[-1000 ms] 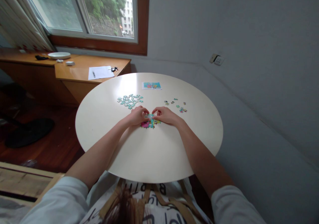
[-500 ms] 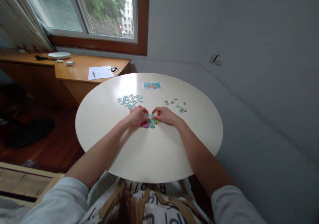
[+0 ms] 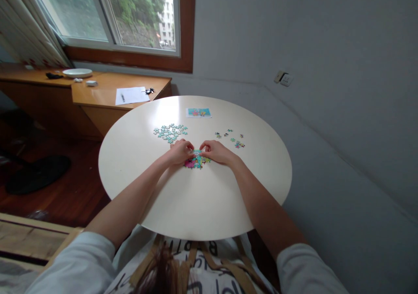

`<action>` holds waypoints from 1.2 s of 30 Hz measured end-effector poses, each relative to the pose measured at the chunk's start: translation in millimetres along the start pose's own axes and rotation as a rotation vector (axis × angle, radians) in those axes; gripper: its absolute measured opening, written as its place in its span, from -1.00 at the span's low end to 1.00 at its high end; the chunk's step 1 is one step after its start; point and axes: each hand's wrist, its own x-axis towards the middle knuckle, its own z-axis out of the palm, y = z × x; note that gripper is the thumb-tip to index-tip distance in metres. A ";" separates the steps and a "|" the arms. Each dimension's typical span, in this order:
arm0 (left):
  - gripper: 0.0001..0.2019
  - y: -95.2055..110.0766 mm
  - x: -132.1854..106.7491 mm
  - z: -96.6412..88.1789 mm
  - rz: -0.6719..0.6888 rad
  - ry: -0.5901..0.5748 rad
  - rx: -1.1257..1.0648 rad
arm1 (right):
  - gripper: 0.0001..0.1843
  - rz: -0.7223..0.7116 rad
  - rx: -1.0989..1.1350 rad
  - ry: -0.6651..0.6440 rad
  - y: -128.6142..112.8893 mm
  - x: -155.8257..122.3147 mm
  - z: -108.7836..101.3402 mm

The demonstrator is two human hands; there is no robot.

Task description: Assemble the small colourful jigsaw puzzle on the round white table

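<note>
Both hands met over the middle of the table (image 3: 202, 202). The left hand (image 3: 179, 153) was curled narrow, knuckles up, with thumb and forefinger drawn together on the left part of the puzzle (image 3: 196, 162). The right hand (image 3: 218, 152) mirrored it, fingers bent and tips pressed onto the puzzle's right part. The two sets of fingertips were nearly touching above it. Whether either hand pinched a single loose piece could not be told, as the fingers covered that spot.

The puzzle, a small joined patch of pink, teal and yellow, lay flat on the table between the hands and partly under them, its near edge showing just below the knuckles.

Just beyond the left hand lay a loose spread of teal pieces (image 3: 170, 132), close to the knuckles but apart from them. Beyond the right hand, a little to its right, sat a thinner scatter of odd pieces (image 3: 231, 138). Farther out, past both hands, a picture card (image 3: 199, 112) lay flat near the table's far edge.

Well off to the left of the left hand stood a desk (image 3: 98, 96) bearing a paper (image 3: 131, 95), keys (image 3: 148, 91) and a plate (image 3: 77, 72).

Both forearms were bare, with pale sleeves pushed up near the shoulders.
</note>
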 end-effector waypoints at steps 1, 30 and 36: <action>-0.68 -0.6 0.4 0.7 0.008 0.004 -0.001 | -0.81 0.002 0.001 0.000 -0.2 -0.1 -0.1; -0.73 -1.0 0.4 3.0 0.026 -0.008 -0.030 | -0.79 -0.007 0.001 -0.011 0.0 -0.8 -0.2; -0.71 -1.0 0.0 2.6 0.023 -0.005 -0.024 | -0.81 -0.012 -0.004 -0.008 -0.7 -0.9 -0.3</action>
